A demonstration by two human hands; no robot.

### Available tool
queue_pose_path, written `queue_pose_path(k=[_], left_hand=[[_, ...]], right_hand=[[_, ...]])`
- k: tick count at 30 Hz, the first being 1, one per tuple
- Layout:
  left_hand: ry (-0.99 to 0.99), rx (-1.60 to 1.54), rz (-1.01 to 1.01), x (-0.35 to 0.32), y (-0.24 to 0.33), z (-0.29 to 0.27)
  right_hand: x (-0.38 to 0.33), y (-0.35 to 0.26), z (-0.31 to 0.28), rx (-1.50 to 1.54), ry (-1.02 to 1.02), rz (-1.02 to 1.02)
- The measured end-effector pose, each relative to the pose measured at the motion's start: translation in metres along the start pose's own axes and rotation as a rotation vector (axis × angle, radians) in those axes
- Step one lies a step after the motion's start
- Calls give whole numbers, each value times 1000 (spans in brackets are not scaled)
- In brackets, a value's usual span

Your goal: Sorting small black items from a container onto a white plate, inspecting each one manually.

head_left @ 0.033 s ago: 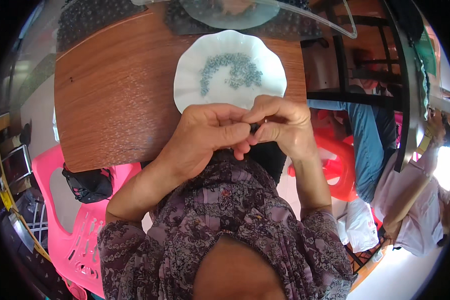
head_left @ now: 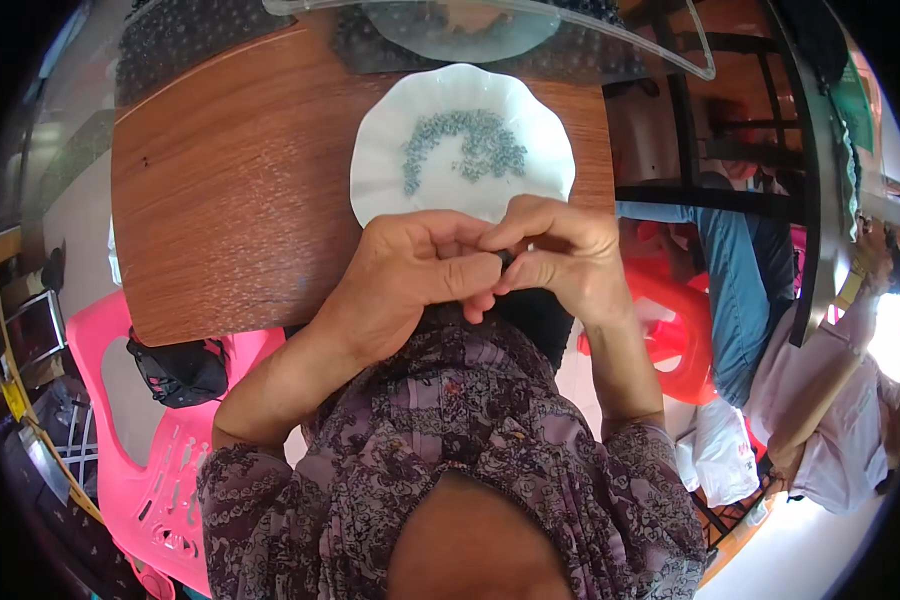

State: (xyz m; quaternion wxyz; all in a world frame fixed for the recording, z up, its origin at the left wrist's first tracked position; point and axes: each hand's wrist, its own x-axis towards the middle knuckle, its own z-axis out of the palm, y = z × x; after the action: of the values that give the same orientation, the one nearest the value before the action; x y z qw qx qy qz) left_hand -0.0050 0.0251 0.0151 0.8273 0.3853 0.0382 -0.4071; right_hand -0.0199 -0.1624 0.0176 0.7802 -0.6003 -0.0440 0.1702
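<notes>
My left hand (head_left: 420, 262) and my right hand (head_left: 562, 247) meet just off the near rim of a white plate with a wavy edge (head_left: 375, 180). Between their fingertips is a small dark piece (head_left: 505, 259), mostly covered, so its kind does not show. The left thumb and fingers pinch it from one side. On the other side, the right thumb and forefinger close in on it. Many tiny grey-blue bits (head_left: 490, 155) lie in the plate in a curved band.
The plate stands on a brown wooden table (head_left: 230, 190). A clear plastic sheet or lid (head_left: 610, 38) crosses the far edge. A pink chair (head_left: 170, 470) with a black bag (head_left: 182, 372) is at left. At right are a red stool (head_left: 685, 350) and another person in blue trousers (head_left: 730, 300).
Both hands keep their pinch near the plate. The right fingertips have shifted very slightly left, and the dark piece shows a little differently between them.
</notes>
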Motion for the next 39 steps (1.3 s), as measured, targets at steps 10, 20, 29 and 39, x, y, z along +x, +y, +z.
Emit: queue_pose_path(k=[10, 20, 29, 39], left_hand=[[640, 994, 812, -26, 91, -25], [908, 1714, 963, -2, 281, -124], [817, 1895, 1092, 37, 248, -62], [-43, 2406, 639, 144, 227, -13]], right_hand=[[25, 4, -9, -894, 285, -283], [65, 14, 9, -1444, 153, -617], [66, 14, 7, -1431, 46, -661], [60, 0, 4, -1122, 98, -521]])
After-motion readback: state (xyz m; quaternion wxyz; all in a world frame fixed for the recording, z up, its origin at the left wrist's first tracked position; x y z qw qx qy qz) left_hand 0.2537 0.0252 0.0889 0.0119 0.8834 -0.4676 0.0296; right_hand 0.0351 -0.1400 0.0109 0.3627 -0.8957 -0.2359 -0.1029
